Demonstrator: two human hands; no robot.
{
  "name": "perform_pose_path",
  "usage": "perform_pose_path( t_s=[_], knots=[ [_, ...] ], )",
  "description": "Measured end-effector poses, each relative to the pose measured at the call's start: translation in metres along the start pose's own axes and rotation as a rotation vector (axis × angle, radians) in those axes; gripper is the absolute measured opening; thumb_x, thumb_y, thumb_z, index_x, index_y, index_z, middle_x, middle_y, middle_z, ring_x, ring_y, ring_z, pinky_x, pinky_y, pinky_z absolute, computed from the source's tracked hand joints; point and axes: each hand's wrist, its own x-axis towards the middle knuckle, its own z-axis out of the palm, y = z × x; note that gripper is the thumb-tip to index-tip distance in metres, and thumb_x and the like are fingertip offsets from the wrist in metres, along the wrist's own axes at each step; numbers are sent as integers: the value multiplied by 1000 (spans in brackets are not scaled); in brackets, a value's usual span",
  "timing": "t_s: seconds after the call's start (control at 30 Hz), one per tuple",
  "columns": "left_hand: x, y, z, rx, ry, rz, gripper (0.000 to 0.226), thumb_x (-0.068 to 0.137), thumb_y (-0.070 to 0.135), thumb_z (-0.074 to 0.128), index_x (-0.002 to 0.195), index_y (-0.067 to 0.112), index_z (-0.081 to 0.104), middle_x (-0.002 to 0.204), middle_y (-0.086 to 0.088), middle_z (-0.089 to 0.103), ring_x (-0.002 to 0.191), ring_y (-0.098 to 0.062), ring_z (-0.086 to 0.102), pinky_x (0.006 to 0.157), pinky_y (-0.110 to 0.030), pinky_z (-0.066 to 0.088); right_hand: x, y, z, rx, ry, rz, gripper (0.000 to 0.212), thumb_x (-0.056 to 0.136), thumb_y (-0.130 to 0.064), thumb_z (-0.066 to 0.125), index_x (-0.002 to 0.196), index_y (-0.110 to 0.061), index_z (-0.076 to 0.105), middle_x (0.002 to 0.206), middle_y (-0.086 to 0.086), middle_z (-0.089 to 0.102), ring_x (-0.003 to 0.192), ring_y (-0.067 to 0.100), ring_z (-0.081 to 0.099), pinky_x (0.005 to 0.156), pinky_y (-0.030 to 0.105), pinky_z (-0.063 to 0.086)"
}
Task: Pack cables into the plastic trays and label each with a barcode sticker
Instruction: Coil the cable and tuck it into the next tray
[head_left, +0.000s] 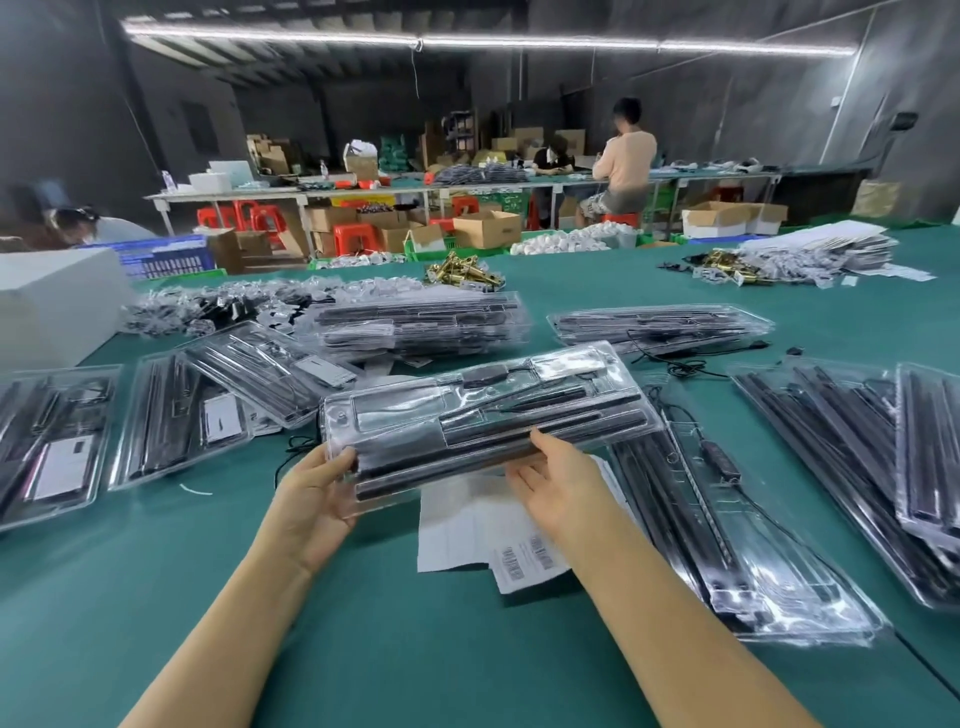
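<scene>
Our left hand (317, 483) grips the clear tray's (483, 415) near-left corner; our right hand (558, 486) holds its near edge from beneath, above barcode sheets (519, 551).

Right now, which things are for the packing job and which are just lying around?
For the job:
clear tray held by left hand and right hand
barcode stickers
filled trays

Just lying around:
brass parts
white box
red stools
</scene>
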Motion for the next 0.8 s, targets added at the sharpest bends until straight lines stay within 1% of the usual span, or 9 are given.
perform_pose_path(
  t_s=[0.1,0.2,0.3,0.4,0.5,0.57,0.63,0.7,0.8],
  knots=[
    [2,0,-2,-37,61,-2,16,94,0,47,89,10,58,65,4,68,56,-7,64,43,-18,50,-11,4,6,-207,-45,-10,29,95,-3,52,124,-1,48,114,23,57,101,31,63,92,42,53],
    [4,1,-4,-42,134,-9,18,93,0,50,82,12,59,58,7,64,55,-5,60,40,-16,47,-24,6,12,-477,-87,-107,15,96,-6,52,110,-4,50,100,19,62,82,28,71,72,35,60],
    [4,-1,-2,-20,108,-9,19,93,0,50,81,12,59,57,7,63,50,-4,63,43,-22,52,-27,11,8,-945,-10,-543,13,94,-14,54,106,-11,51,87,3,63,67,16,68,63,29,58],
    [1,-6,6,-5,76,-5,20,93,-1,49,80,10,57,58,5,62,49,-5,62,43,-28,53,-20,21,2,-1356,88,-989,31,91,-13,57,119,-15,44,95,-1,47,71,12,51,54,20,40],
    [0,-7,12,-88,42,-3,20,92,0,49,78,8,61,65,1,63,54,-10,66,43,-32,55,-13,26,-3,-1703,115,-1101,65,80,-4,60,136,-22,33,115,6,34,93,18,39,68,22,37],
    [-4,-2,14,-137,-6,7,10,85,5,54,86,6,64,74,-4,70,63,-18,70,49,-33,57,-9,27,-6,-1876,188,-1152,78,79,-12,65,144,-30,28,140,12,25,107,25,34,83,30,37],
    [-9,2,15,-141,-45,33,18,74,11,59,92,9,61,85,-6,70,70,-22,70,56,-34,60,-12,25,-5,-1878,318,-1232,72,82,-31,70,145,-32,34,145,12,33,108,29,40,86,37,40],
    [-13,6,17,-138,-93,85,21,70,13,60,90,14,62,86,-4,69,72,-20,70,60,-33,60,-13,20,-3,-1806,413,-1285,65,82,-42,70,141,-29,45,132,10,51,98,27,47,78,35,43],
    [-21,12,25,-225,-294,161,9,74,25,71,82,22,72,88,3,72,79,-17,72,70,-33,60,-12,11,-4,-1633,426,-1441,56,77,-28,78,129,-21,60,109,9,65,83,29,51,67,36,48]
  ],
)
